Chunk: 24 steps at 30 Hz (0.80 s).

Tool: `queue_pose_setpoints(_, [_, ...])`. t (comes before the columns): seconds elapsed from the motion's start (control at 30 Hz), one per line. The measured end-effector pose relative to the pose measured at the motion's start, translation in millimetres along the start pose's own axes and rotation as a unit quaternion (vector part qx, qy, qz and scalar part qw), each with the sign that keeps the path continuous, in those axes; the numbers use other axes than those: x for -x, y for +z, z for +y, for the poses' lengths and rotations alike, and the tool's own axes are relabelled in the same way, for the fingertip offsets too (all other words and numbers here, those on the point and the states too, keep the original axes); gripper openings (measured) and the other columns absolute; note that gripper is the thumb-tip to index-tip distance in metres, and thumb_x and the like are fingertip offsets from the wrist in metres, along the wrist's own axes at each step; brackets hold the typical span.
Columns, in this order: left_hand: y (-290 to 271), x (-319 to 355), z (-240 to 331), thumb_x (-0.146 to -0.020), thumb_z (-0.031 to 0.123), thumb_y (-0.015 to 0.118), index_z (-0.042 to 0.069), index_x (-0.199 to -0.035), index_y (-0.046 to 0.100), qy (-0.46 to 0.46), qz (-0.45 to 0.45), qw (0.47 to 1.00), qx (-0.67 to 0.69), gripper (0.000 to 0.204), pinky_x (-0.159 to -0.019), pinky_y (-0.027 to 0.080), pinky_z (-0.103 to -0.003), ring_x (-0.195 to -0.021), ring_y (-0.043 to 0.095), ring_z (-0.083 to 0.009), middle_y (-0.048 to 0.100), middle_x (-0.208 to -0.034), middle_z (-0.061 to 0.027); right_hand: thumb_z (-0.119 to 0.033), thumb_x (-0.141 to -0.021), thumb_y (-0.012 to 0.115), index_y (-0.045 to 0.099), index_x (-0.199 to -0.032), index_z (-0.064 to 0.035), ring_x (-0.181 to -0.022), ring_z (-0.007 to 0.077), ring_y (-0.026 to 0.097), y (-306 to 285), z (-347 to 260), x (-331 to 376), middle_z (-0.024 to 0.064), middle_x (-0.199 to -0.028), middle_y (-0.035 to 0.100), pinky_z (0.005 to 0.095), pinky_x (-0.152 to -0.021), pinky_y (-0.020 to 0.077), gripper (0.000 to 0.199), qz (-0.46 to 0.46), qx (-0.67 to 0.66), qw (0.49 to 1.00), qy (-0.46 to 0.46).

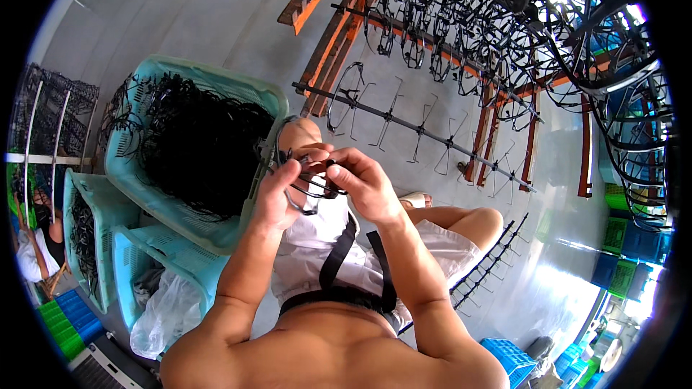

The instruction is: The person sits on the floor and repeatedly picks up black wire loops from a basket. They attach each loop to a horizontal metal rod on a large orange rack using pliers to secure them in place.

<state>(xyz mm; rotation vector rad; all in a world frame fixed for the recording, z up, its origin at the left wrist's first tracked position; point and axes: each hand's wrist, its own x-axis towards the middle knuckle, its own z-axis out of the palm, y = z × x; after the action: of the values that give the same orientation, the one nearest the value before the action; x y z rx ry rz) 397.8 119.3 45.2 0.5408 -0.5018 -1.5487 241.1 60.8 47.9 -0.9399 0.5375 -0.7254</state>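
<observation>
Over my lap, my left hand (pixel 280 189) is closed round a thin, glossy black curved frame piece (pixel 308 210), which looks like an eyeglass frame. My right hand (pixel 366 186) pinches the other side of the bunch, with a small dark end between thumb and fingers. Whether one piece or more is held, I cannot tell. Just beyond my hands is a black rod (pixel 447 142) with wire hooks along it. A similar black frame (pixel 349 86) hangs near its left end. Beside my left arm, a teal crate (pixel 209 65) holds a heap of black pieces (pixel 202 144).
An orange rack (pixel 339 36) carries rods thick with hanging black frames (pixel 447 21) at the far right. Smaller teal crates (pixel 162 241) stand at the left, one with a clear plastic bag (pixel 169 313). Another hooked rod (pixel 494 256) lies right of my leg. A person (pixel 43 245) sits far left.
</observation>
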Motion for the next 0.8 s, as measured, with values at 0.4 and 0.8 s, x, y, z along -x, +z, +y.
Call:
queue_pose_setpoints(0.4, [10,20,9,-0.083,0.01,0.048,0.005,-0.12,0.043,-0.099,-0.106,0.937,0.319,0.038,-0.054,0.036,-0.03,-0.058,0.042,-0.0162,0.048,-0.073,-0.0043,-0.02,-0.096,0.05,0.054,-0.104,-0.0014,-0.044,0.0116,0.052,-69,-96,36,0.0096,-0.081,0.062,0.0202,-0.036,0.0359,0.021,0.141,0.004,0.99,0.024])
queue_pose_setpoints(0.8, [34,8,-10,-0.081,0.007,0.061,0.008,-0.095,0.054,-0.031,-0.266,0.951,0.153,0.016,-0.072,0.052,-0.041,-0.098,0.049,-0.0313,0.046,-0.11,-0.0141,-0.017,-0.097,0.051,0.05,-0.093,-0.006,-0.068,0.0105,0.051,-106,-24,-69,0.0068,-0.093,0.059,0.0207,-0.053,0.0387,0.011,0.241,-0.227,0.944,-0.007])
